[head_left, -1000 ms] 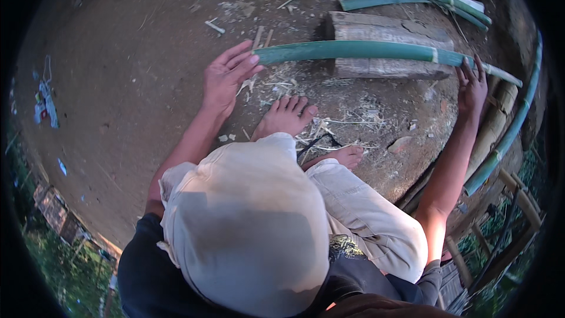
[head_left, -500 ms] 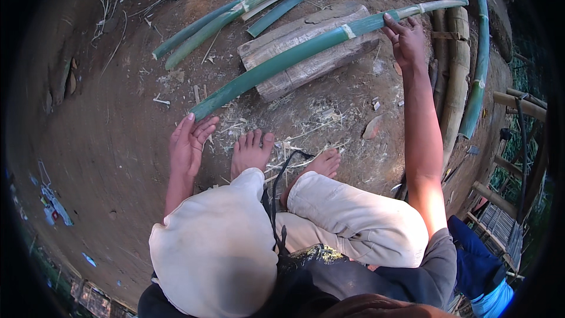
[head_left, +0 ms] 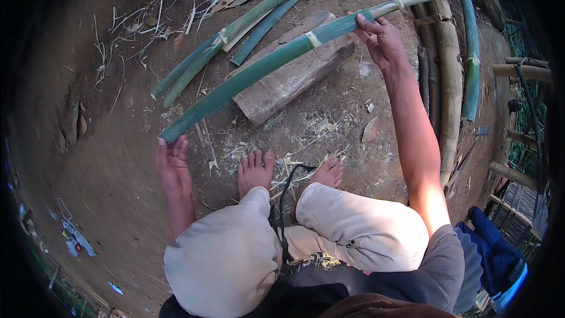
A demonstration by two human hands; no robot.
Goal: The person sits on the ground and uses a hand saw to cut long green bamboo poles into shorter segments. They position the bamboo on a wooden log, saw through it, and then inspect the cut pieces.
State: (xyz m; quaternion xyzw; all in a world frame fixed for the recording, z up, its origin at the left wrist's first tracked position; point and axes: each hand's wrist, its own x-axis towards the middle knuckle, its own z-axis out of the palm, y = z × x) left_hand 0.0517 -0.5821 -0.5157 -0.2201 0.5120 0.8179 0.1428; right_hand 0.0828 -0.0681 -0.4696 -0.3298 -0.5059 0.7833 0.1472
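A long green split bamboo length is held up slantwise in front of me, rising from lower left to upper right, with a pale node ring partway along. My left hand grips its wide lower end between thumb and fingers. Further up, past the node, my right hand pinches the narrower part, and the pale tip sticks out beyond it. Behind the bamboo lies a squared wooden block on the ground, partly covered from view by it.
More green bamboo lengths lie beyond the block. At right are a tan bamboo pole and a green pole. Shavings litter the dirt by my bare feet. Dark blue cloth shows at lower right.
Both hands and the held bamboo have shifted left in the picture; its lower end sits lower now. The view has also shifted somewhat. Both hands keep their hold.
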